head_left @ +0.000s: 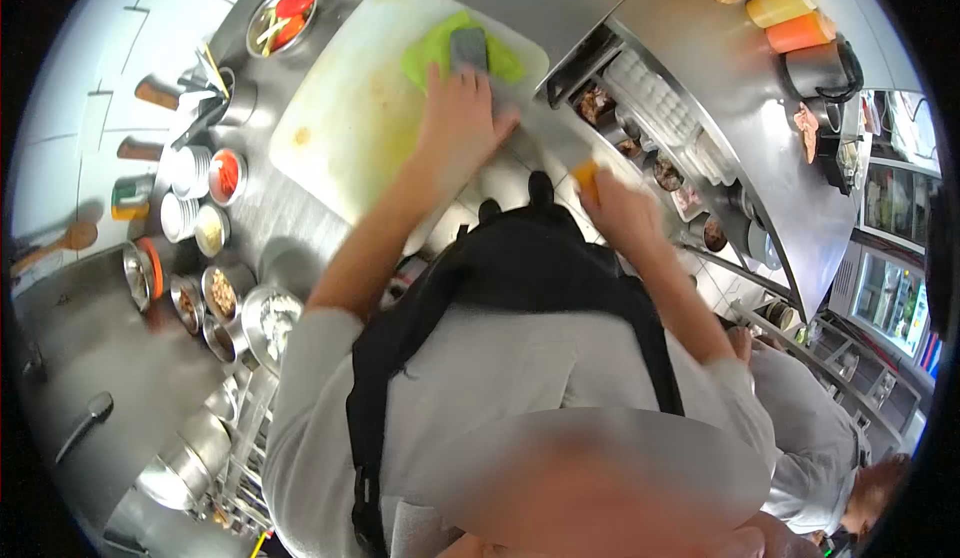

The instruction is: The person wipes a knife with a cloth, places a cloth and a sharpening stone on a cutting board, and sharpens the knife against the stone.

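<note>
My left hand (460, 118) lies with fingers stretched out over the near end of a grey sharpening stone (468, 48). Beneath the stone, a bright green cloth (505, 60) is spread on a white cutting board (325, 88) with yellowish stains. To the right, past the board's edge, my right hand (625, 213) is closed around the yellow-orange handle of a knife (586, 178). Its blade is blurred and points toward the stone; I cannot tell whether my left fingers touch it.
Left of the board stand a bowl of red peppers (290, 20), stacked white dishes (190, 173) and metal pots of chopped food (222, 293). On the right, an open drawer-like unit (650, 98) holds food containers. A co-worker (810, 428) is at lower right.
</note>
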A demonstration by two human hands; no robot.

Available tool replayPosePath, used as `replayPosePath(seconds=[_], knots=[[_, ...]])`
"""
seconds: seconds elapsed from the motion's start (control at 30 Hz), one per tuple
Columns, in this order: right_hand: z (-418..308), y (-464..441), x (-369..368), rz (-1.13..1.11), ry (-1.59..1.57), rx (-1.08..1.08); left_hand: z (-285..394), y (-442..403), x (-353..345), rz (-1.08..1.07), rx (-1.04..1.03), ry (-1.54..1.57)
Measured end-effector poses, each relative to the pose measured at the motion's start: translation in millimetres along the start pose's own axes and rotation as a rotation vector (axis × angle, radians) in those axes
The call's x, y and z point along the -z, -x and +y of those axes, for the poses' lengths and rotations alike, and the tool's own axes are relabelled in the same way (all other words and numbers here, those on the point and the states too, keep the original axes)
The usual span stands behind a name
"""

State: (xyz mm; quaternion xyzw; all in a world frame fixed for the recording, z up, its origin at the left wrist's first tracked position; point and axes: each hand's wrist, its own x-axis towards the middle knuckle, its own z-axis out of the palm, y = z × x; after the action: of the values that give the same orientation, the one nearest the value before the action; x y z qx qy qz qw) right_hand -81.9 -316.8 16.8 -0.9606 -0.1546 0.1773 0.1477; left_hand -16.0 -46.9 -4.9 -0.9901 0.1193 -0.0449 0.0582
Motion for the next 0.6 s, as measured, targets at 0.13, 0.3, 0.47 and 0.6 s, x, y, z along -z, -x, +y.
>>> replayPosePath(seconds=[0.13, 0.3, 0.47, 0.6], knots=[[-3.6, -18.5, -2.5, 0.051, -0.093, 0.014, -4.5, 6.8, -25.4, 0.088, -0.027, 0.088], [-11.1, -50.2, 4.2, 0.116, -0.055, 0.066, -34.2, -44.6, -0.8, -0.101, 0.057, 0.102], [-6.8, 0.2, 3.8, -0.029, 0.070, -0.044, -12.2, -6.1, -17.0, 0.091, -0.019, 0.118], [-18.8, -23.6, 9.0, 0.016, 0.018, 0.016, -20.8, -23.0, -2.1, -0.003, 0.019, 0.167]])
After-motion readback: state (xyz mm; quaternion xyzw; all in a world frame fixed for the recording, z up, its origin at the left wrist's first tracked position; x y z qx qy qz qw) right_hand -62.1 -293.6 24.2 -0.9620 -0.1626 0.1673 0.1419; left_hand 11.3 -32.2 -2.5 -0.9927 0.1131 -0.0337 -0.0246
